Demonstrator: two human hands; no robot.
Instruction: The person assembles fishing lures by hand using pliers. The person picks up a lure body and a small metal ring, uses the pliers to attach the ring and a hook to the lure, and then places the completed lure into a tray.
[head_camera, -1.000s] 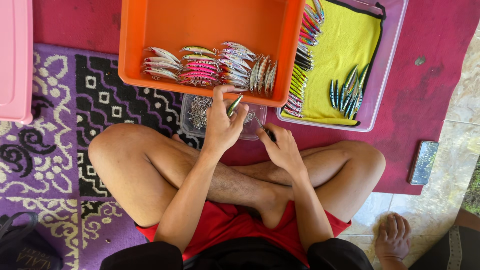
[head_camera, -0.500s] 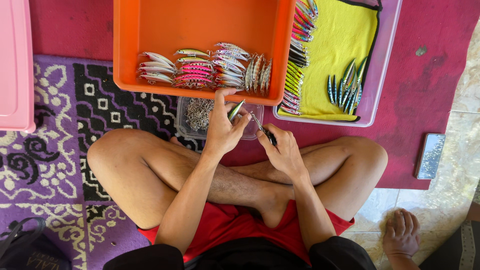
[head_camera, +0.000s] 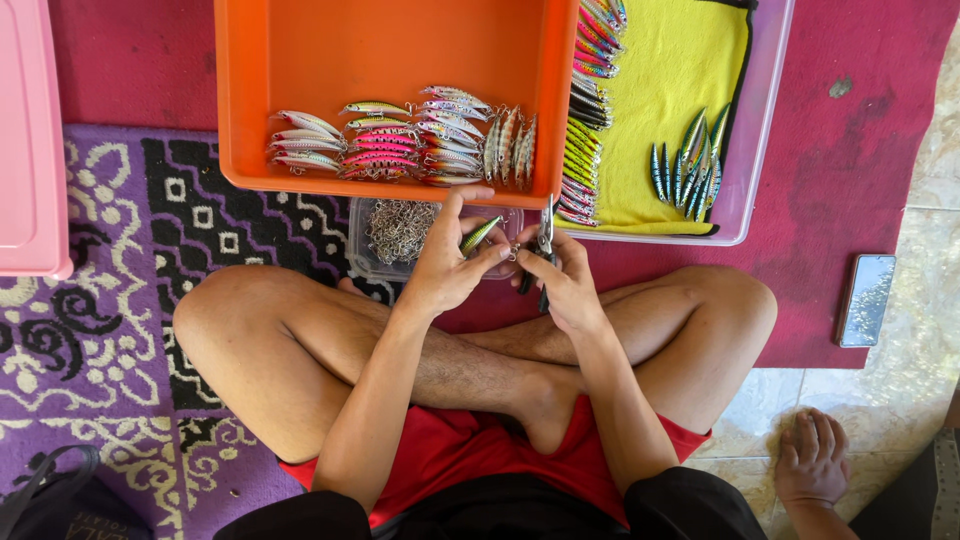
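I sit cross-legged on a patterned rug. My left hand (head_camera: 448, 262) holds a small green and silver fishing lure (head_camera: 479, 235) between thumb and fingers. My right hand (head_camera: 566, 277) grips a pair of dark pliers (head_camera: 545, 240), its tip close to the lure's end. Both hands hover over a clear plastic tub (head_camera: 400, 235) full of small metal hooks, just in front of an orange tray (head_camera: 390, 60) that holds several finished lures (head_camera: 400, 145) along its near edge.
A clear tray with a yellow cloth (head_camera: 665, 110) lies at the right, with rows of coloured lures and several dark blue ones (head_camera: 685, 170). A pink bin (head_camera: 30, 140) stands at the left. A phone (head_camera: 866, 300) lies on the red mat. Another person's foot (head_camera: 815, 460) rests at lower right.
My right hand has raised the pliers up to the lure in my left hand. The camera has shifted slightly.
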